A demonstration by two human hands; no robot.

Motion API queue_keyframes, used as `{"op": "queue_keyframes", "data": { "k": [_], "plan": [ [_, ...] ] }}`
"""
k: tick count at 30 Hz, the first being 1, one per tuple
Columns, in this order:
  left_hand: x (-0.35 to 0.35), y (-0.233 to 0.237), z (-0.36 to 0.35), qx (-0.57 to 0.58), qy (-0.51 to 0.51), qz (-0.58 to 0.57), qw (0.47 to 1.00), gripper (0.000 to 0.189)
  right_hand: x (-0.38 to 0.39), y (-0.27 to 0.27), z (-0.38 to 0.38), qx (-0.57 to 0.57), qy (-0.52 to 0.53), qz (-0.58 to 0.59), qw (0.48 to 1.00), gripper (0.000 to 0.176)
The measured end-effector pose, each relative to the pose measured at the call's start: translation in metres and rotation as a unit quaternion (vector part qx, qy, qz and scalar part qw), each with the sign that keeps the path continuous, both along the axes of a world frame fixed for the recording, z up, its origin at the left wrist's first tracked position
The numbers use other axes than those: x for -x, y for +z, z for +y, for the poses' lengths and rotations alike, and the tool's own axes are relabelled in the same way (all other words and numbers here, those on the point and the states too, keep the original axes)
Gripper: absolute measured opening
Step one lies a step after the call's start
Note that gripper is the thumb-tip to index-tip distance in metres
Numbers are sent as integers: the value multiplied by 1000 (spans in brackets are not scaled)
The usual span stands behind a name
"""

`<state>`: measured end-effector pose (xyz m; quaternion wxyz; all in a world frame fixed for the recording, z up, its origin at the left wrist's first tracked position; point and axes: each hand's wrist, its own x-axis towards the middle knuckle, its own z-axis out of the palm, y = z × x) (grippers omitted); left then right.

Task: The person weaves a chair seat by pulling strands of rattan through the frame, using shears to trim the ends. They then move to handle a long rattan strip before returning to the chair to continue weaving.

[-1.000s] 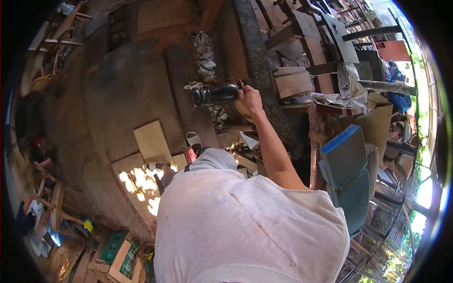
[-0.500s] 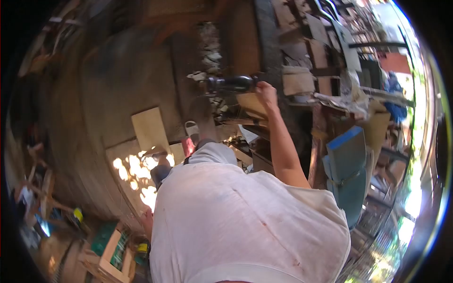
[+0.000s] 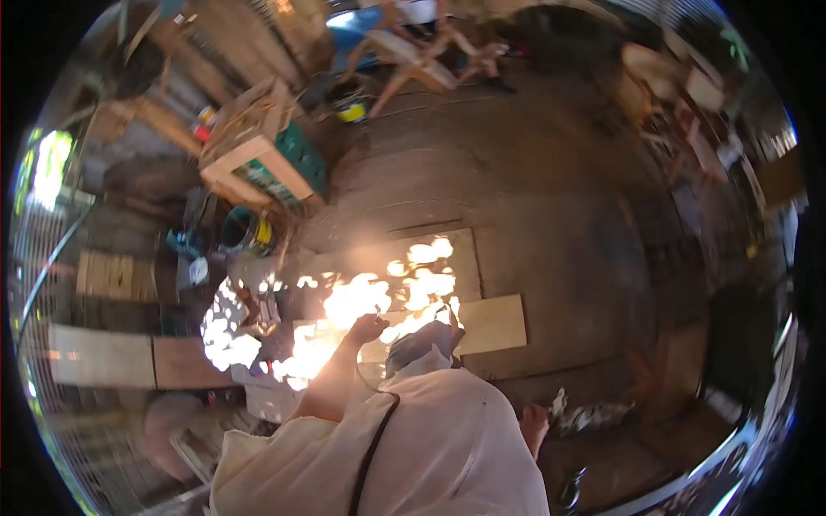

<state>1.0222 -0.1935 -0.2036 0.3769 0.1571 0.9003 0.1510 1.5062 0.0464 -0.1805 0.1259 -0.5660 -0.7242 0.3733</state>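
Note:
My left hand (image 3: 368,328) is in front of my body, above the sunlit boards on the floor. Its fingers are curled; anything inside them is too small to make out. A black cord (image 3: 377,443) runs up my pale shirt and passes close to that wrist. Down at my right side is my right hand (image 3: 534,425), small and blurred, so its fingers cannot be read. Below it, at the lower edge, shows a dark glossy object (image 3: 572,488), apart from the hand. A pale flat board (image 3: 492,325) lies on the floor ahead of my feet.
A wooden crate with green sides (image 3: 258,163) stands ahead left, beside a dark bucket with a yellow label (image 3: 245,230). Wooden sawhorse-like legs (image 3: 413,64) and a person's legs are at the top. Planks (image 3: 101,357) lie left; pale scraps (image 3: 594,417) lie right.
My view has swung round to the left. My right hand, earlier stretched out holding a glossy black cylindrical piece, is now low at my side. My left hand has come up in front.

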Motion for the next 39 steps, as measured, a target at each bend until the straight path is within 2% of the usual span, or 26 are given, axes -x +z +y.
{"op": "queue_keyframes", "data": {
  "k": [1,2,4,6,8,11,14,16,17,18,19,20,21,22,23,24,25,27,30,32,34,35,36,37,38,39],
  "plan": [
    [16,-1,-14,1,14,-17,1000,45,24,-8,10,-1,26,-5,1000,14],
    [29,-4,-30,-18,6,16,1000,46,53,-21,21,44,43,-42,997,15],
    [56,-14,-64,-21,25,9,999,46,100,-12,39,83,79,-91,989,18],
    [82,-16,-101,-100,83,12,991,43,158,18,48,142,55,-36,988,25],
    [100,-11,-122,-30,209,17,977,40,186,5,58,138,54,-37,988,28],
    [108,26,-143,-60,354,-47,932,36,212,-18,85,153,138,-111,972,24],
    [107,12,-167,-54,426,-61,901,37,231,-41,117,164,235,-198,937,23],
    [103,11,-172,-55,435,-62,897,43,251,-48,137,169,274,-223,920,22],
    [102,-10,-183,-56,447,-59,891,44,280,-29,139,226,226,-169,932,20],
    [91,-47,-196,-115,471,-7,875,35,309,-10,142,216,228,-159,936,20],
    [93,-74,-198,-172,492,43,853,27,343,16,142,284,178,-159,929,19],
    [105,-35,-180,-114,559,-67,818,27,370,26,147,352,126,-160,914,19],
    [112,-27,-175,-87,566,-112,812,25,388,27,157,347,126,-158,916,19],
    [122,-42,-175,-103,573,-108,806,25,410,29,167,413,127,-54,900,18],
    [132,-63,-173,-108,579,-84,804,27,444,28,176,441,131,1,888,18],
    [151,-51,-162,-105,607,-136,776,34,475,24,187,471,134,56,870,18],
    [175,-42,-148,-112,617,-122,769,34,508,19,199,405,183,-59,894,20],
    [202,-45,-134,-111,628,-113,762,34,562,16,217,334,226,-179,897,21],
    [280,-46,-123,-114,644,-92,751,40,662,-7,250,346,207,-210,891,22],
    [332,-48,-115,-40,592,-104,798,42,721,-52,283,440,167,-107,876,23],
    [378,-87,-134,-43,499,57,864,45,801,-58,285,434,193,-156,866,23],
    [406,-77,-127,-84,586,38,805,49,844,-54,282,422,233,-172,859,21],
    [444,-45,-120,-93,558,56,823,49,887,-51,281,407,275,-188,851,18],
    [477,-6,-102,-121,591,62,796,50,925,-74,287,396,256,-218,854,19],
    [502,-10,-102,-141,606,50,781,46,967,-67,286,323,344,-210,856,18],
    [533,23,-88,-169,598,37,783,45,1014,-60,280,251,428,-197,846,18]
  ]
}}
